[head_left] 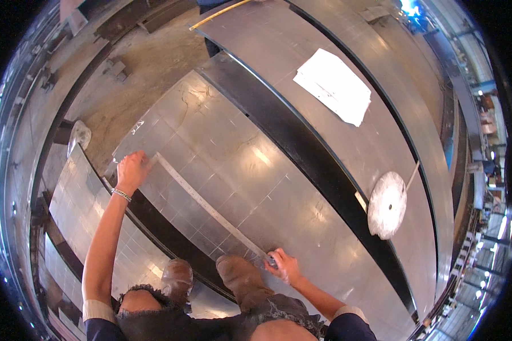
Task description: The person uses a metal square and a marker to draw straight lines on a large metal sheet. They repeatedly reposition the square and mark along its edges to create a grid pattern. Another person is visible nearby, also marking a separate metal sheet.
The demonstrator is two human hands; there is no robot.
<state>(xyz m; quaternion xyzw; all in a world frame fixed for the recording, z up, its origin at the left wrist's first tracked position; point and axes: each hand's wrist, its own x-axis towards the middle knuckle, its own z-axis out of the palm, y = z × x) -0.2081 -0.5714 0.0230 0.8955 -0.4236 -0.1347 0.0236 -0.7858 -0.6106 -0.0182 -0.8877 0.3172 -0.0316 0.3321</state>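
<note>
A long, narrow steel ruler (pixel 202 202) lies slantwise across a grey metal plate (pixel 233 148) scribed with thin lines. My left hand (pixel 132 170), with a chain bracelet at its wrist, has its fingers closed at the ruler's far-left end. At the near-right end, my right hand (pixel 283 266) curls its fingers round a small dark object (pixel 272 262). The fingers cover most of this object, so its kind does not show. White handwritten marks (pixel 137 126) stand on the plate beyond my left hand.
White paper sheets (pixel 334 85) and a round pale disc (pixel 387 206) lie on another plate to the right. Dark gaps (pixel 290 133) separate the plates. My brown boots (pixel 242 278) are close to the ruler. A yellow strip (pixel 219 14) lies at the far edge, beside another person's dark clothing (pixel 210 46).
</note>
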